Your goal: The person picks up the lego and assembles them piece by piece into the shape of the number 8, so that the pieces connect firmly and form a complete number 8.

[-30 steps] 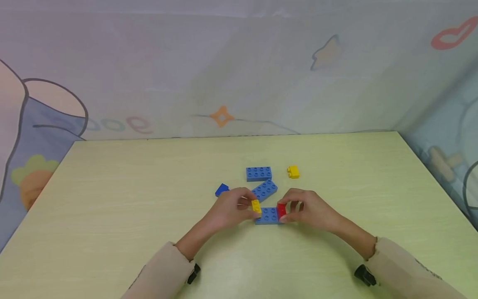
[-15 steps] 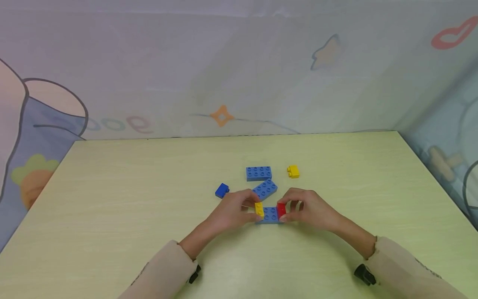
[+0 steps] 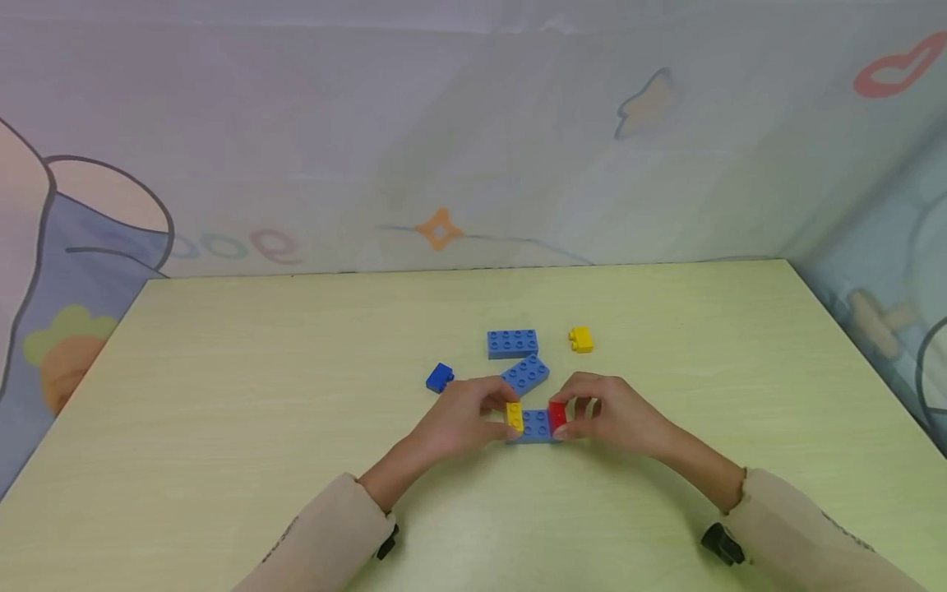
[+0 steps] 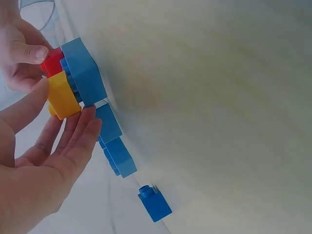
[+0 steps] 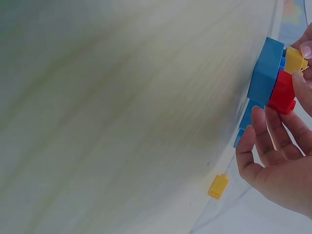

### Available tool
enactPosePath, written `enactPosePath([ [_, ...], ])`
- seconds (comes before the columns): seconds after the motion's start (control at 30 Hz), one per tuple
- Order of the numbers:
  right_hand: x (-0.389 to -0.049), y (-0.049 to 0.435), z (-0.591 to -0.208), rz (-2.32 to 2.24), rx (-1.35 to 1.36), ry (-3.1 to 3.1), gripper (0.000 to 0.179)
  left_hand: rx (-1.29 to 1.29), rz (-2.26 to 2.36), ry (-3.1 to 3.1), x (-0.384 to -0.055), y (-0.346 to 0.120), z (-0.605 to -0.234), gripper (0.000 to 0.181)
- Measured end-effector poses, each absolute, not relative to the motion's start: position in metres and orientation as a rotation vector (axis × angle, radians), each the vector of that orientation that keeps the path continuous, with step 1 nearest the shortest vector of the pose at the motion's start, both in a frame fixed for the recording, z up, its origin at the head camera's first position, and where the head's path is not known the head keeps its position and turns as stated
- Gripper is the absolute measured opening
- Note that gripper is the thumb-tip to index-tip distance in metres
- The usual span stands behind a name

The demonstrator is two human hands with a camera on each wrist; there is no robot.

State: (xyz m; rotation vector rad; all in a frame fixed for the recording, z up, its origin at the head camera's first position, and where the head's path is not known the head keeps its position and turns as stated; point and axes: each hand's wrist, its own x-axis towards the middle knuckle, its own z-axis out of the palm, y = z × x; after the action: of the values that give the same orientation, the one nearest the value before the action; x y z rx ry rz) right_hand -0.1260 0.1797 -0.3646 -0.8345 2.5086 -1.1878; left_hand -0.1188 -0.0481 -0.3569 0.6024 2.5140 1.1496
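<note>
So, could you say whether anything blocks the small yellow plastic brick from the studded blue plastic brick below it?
Nothing visible does; between the yellow brick and blue brick, only the latter's studs show.

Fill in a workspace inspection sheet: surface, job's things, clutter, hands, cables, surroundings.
Surface: pale wood-grain tabletop
Job's things: blue base brick; red brick on its right end; yellow brick at its left end, not fully seated
Clutter: blue eight-stud brick, angled blue brick, small blue brick, spare yellow brick
Hands: left hand pinches the yellow brick, right hand the red
Cables: dark curved line, right edge; cable or print unclear
Surroundings: cartoon-printed backdrop
</note>
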Motion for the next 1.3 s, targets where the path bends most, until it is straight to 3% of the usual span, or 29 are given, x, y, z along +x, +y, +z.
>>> enactPosePath([
  [1.3, -0.1239, 0.1794, -0.3641, -1.195, -0.851, 2.517, 0.028, 0.551, 1.112, 2.523, -0.1176, -0.0440, -0.3515, 0.025],
])
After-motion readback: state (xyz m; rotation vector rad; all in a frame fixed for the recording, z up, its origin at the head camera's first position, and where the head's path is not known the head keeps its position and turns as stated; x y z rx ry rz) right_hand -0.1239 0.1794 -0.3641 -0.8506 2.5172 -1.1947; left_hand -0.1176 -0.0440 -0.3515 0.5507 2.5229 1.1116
